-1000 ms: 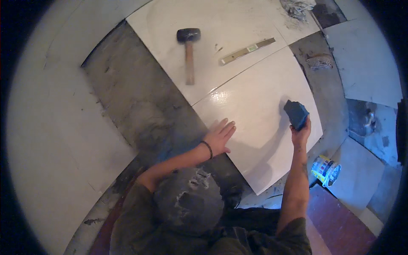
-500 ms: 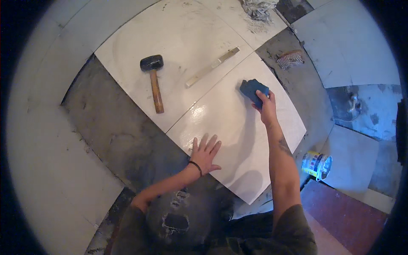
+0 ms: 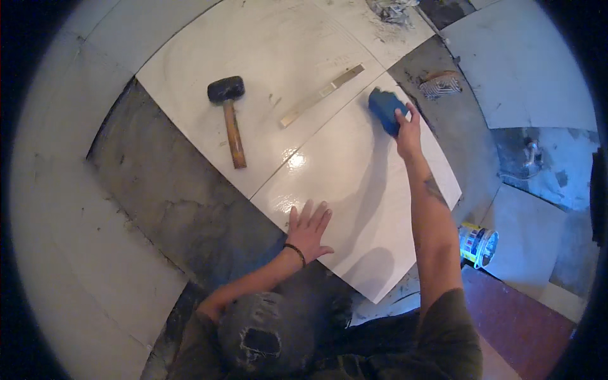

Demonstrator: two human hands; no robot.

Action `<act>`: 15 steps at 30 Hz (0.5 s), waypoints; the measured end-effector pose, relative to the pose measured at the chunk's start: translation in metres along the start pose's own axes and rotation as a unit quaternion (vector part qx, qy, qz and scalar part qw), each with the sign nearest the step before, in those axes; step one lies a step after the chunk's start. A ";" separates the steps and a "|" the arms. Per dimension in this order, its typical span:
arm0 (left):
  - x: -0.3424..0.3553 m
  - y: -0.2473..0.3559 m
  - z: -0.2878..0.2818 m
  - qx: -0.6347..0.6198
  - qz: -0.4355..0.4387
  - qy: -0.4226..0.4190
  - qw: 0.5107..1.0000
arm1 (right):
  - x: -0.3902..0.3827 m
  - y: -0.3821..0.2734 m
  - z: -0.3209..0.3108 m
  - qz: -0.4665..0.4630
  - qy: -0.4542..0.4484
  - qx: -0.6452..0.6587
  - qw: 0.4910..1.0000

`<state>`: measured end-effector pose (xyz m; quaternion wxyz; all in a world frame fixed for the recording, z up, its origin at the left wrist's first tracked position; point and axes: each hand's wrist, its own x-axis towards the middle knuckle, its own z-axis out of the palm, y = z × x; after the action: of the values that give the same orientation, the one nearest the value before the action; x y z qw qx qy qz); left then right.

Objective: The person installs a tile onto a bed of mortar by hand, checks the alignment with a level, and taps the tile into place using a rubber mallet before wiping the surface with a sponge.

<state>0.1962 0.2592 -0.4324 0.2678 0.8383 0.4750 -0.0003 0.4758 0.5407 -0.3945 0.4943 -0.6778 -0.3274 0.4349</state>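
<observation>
My right hand (image 3: pixel 408 132) grips a dark blue sponge (image 3: pixel 386 111) at the far right part of a pale, glossy floor tile (image 3: pixel 329 183). Wet shine shows on the tile's left part. Fingers spread, my left hand (image 3: pixel 308 233) lies flat on the tile's near left edge and holds nothing. Past the joint, on the adjoining tile (image 3: pixel 190 69), lie a rubber mallet (image 3: pixel 234 130) with a black head and wooden handle and a narrow spirit level (image 3: pixel 323 96), slanting beside the seam.
Bare grey floor (image 3: pixel 171 183) runs along the tiles' left side. To the right are a striped brush-like block (image 3: pixel 441 85), a small bucket (image 3: pixel 479 246), a reddish board (image 3: pixel 516 323) and a pipe fitting (image 3: pixel 531 154). A crumpled rag (image 3: pixel 394 10) lies at the far end.
My right hand has moved the sponge away from me and slightly right across the tile. The left hand stays spread in about the same place.
</observation>
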 end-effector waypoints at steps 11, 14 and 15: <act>-0.001 -0.001 -0.001 -0.020 -0.004 0.002 1.000 | -0.043 0.048 0.090 -0.087 -0.176 -0.422 0.885; 0.000 -0.002 0.006 -0.023 -0.012 -0.059 0.998 | -0.137 0.065 0.122 -0.185 -0.286 -0.495 0.800; 0.003 -0.001 0.010 -0.023 -0.023 -0.121 0.992 | -0.171 0.068 0.136 -0.227 -0.314 -0.514 0.765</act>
<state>0.1993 0.2580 -0.4421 0.3424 0.8147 0.4579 -0.0970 0.2827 0.4236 -0.4325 0.0260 -0.5617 -0.7832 0.2653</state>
